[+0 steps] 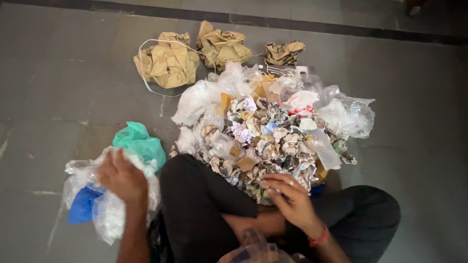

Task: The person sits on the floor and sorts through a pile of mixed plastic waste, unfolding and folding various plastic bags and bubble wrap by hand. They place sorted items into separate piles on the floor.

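The left hand (122,178) was closed on a clear plastic bag (109,214), while the right hand (290,197), fingers half curled, touched the heap of crumpled paper (265,141).

Clear plastic bags (105,204) at left — crumpled paper heap (265,146) centre

A waste-sorting spot: grey stone floor (58,87) strewn with crumpled litter (268,141).
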